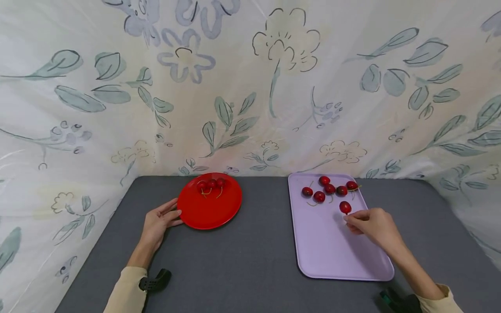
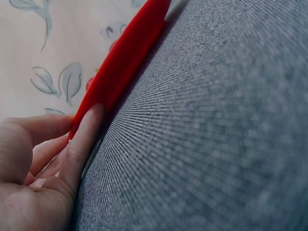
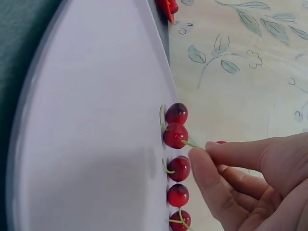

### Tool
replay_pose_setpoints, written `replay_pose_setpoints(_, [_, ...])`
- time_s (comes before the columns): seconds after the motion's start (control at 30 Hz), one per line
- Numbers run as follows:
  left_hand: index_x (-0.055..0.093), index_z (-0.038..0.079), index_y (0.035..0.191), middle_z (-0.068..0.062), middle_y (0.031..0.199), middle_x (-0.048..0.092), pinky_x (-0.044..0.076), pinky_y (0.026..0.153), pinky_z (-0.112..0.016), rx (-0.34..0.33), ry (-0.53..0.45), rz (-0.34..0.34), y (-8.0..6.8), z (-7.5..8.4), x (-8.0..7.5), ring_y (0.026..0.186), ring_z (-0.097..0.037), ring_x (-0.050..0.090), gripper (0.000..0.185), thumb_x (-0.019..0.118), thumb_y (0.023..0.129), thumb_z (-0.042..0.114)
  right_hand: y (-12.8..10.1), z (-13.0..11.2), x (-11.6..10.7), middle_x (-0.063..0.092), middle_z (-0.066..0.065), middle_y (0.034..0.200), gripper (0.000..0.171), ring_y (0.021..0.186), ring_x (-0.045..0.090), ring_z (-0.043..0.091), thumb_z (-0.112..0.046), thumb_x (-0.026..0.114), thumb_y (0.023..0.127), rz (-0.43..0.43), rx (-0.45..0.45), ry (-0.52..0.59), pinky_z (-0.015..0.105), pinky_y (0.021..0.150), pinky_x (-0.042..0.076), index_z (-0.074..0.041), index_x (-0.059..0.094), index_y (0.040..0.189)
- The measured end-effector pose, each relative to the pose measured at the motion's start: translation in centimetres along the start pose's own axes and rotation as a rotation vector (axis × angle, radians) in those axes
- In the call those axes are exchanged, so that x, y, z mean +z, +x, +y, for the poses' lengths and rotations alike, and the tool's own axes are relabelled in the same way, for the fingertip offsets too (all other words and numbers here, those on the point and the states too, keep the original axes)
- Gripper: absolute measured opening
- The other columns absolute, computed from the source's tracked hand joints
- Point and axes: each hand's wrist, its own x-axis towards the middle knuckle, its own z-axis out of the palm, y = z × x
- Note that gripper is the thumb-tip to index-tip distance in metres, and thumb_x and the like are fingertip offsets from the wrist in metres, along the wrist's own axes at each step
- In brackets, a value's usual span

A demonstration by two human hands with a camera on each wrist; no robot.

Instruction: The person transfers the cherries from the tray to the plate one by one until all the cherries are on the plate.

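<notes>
My left hand holds the left rim of a round red plate, thumb and fingers at its edge; the left wrist view shows the rim between them. Three cherries with stems lie near the plate's far side. Over a lilac tray, my right hand pinches a cherry by its stem between thumb and index finger. In the right wrist view that cherry overlaps the others behind it. Several more cherries sit at the tray's far end.
Both plate and tray rest on a dark grey cloth surface, the plate left and the tray right. A flower-patterned curtain hangs behind and along the sides. Dark straps are at the wrists.
</notes>
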Motion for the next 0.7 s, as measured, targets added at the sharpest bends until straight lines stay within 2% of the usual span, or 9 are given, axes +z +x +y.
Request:
replay_pose_setpoints(0.13, [0.037,-0.001,0.149,-0.021,0.149,0.040,0.059,0.080,-0.031,0.005,0.007,0.005,0.0,-0.1,0.0,0.095,-0.003,0.068,0.056,0.060,0.098,0.006,0.1,-0.5,0.2,0.073,0.010,0.078,0.032,0.070,0.072,0.023,-0.022,0.071,0.091,0.017,-0.032,0.024,0.033,0.065,0.061,0.008,0.073,0.101])
replay_pose_setpoints(0.3, [0.038,-0.001,0.148,-0.022,0.149,0.041,0.059,0.080,-0.031,0.009,0.020,0.013,0.1,-0.2,0.0,0.096,-0.003,0.068,0.057,0.062,0.097,0.009,0.6,-1.3,0.5,0.074,0.010,0.080,0.034,0.073,0.073,0.024,-0.023,0.070,0.092,0.042,-0.067,0.076,0.030,0.067,0.061,0.008,0.073,0.104])
replay_pose_setpoints(0.4, [0.039,-0.001,0.148,-0.022,0.149,0.041,0.059,0.080,-0.031,0.008,0.023,0.014,0.2,-0.1,0.0,0.096,-0.003,0.068,0.057,0.062,0.097,0.009,1.2,-2.0,0.8,0.074,0.011,0.082,0.032,0.074,0.073,0.026,-0.020,0.070,0.092,0.054,-0.104,0.121,0.028,0.067,0.061,0.008,0.072,0.106])
replay_pose_setpoints(0.53, [0.039,-0.001,0.148,-0.022,0.148,0.042,0.059,0.080,-0.031,0.007,0.016,0.010,0.2,0.0,0.0,0.095,-0.004,0.068,0.056,0.061,0.097,0.007,1.9,-2.9,1.8,0.073,0.011,0.079,0.026,0.071,0.072,0.027,-0.016,0.071,0.091,0.085,-0.177,0.113,0.028,0.065,0.061,0.007,0.073,0.103])
replay_pose_setpoints(0.63, [0.039,-0.002,0.148,-0.024,0.148,0.042,0.059,0.080,-0.031,0.004,0.008,0.006,0.3,0.0,-0.1,0.094,-0.005,0.068,0.056,0.062,0.097,0.006,2.3,-3.8,2.7,0.072,0.009,0.076,0.023,0.069,0.072,0.025,-0.014,0.071,0.091,0.082,-0.216,0.096,0.028,0.063,0.061,0.007,0.074,0.100])
replay_pose_setpoints(0.7, [0.039,-0.001,0.148,-0.024,0.147,0.042,0.059,0.080,-0.031,0.004,0.008,0.005,0.3,0.1,-0.1,0.094,-0.005,0.069,0.056,0.062,0.097,0.006,2.7,-4.5,3.3,0.072,0.010,0.076,0.023,0.069,0.072,0.025,-0.013,0.071,0.090,0.052,-0.222,0.123,0.028,0.063,0.061,0.007,0.074,0.100])
